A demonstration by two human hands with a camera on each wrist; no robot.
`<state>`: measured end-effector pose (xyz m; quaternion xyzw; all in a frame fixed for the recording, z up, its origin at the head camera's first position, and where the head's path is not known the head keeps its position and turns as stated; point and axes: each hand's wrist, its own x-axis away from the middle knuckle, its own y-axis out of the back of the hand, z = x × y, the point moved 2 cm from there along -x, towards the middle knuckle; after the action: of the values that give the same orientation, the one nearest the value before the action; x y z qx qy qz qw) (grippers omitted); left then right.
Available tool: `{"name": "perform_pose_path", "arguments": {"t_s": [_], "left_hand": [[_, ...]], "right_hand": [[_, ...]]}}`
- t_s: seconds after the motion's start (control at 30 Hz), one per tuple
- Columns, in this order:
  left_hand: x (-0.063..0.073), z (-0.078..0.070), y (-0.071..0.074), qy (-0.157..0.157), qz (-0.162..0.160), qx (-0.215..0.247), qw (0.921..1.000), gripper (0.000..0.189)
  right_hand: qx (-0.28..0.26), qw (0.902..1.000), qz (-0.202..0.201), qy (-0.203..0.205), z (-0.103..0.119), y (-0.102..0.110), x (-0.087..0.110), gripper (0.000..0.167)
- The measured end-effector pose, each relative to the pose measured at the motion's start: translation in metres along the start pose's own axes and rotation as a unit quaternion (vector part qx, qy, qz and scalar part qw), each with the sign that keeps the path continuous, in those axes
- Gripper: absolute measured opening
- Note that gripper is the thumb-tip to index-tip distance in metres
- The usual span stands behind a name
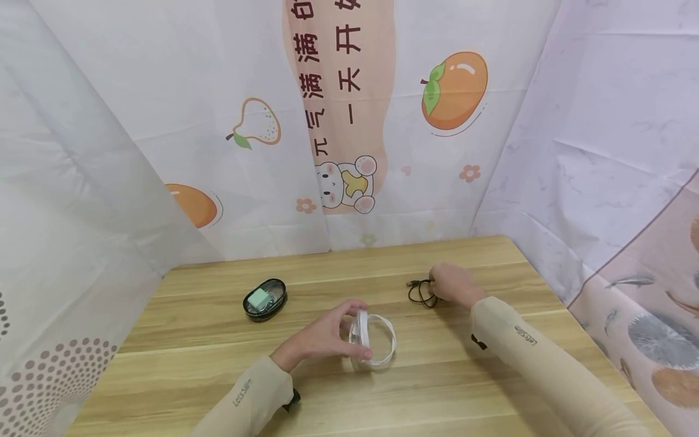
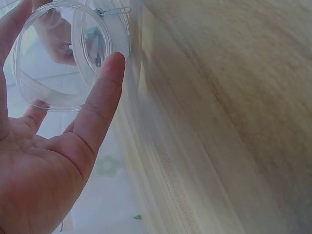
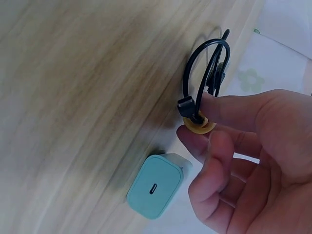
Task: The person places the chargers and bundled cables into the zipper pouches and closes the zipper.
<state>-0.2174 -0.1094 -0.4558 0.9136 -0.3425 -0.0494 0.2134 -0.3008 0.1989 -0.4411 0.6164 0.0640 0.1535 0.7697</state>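
Observation:
My left hand [image 1: 327, 334] holds a round clear zip case [image 2: 53, 100] with white trim between thumb and fingers. The case stands on its edge with its lid swung open, and a metal zip pull [image 2: 114, 10] shows at the rim. My right hand [image 1: 455, 284] pinches a coiled black USB cable [image 3: 187, 75] by a yellow band [image 3: 199, 128] around its bundle. Close to the right fingers, a mint-green charger plug [image 3: 153, 187] with one oval port sits on the wooden table; that hand hides it in the head view.
On the left of the wooden table [image 1: 164, 358] lies an oval clear case with black trim [image 1: 266, 316], holding a mint-green plug and a white cable. Printed cloth [image 1: 262, 206] hangs behind the table's back edge and along both sides.

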Motion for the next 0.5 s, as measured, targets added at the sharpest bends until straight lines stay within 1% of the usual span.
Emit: {"name": "perform_pose_path", "arguments": {"t_s": [0.07,0.2,0.37,0.5], "left_hand": [[0.0001,-0.0001,0.0001,-0.001,0.001,0.005,1.0000,0.082],[0.0003,-0.0004,0.0003,-0.003,0.005,0.010,0.9999,0.082],[0.0015,-0.0019,0.0013,0.000,0.008,0.009,0.9999,0.082],[0.0018,-0.0016,0.0019,0.003,0.008,0.008,0.9999,0.081]], "right_hand": [[-0.003,1.0000,0.001,-0.004,0.0002,0.0000,0.0001,0.013],[-0.002,1.0000,-0.005,0.004,0.0011,0.0011,0.0012,0.017],[-0.010,0.9999,0.001,0.008,-0.0004,0.0012,0.0016,0.027],[-0.021,0.9997,0.003,0.013,-0.0015,0.0023,0.0034,0.030]]}}
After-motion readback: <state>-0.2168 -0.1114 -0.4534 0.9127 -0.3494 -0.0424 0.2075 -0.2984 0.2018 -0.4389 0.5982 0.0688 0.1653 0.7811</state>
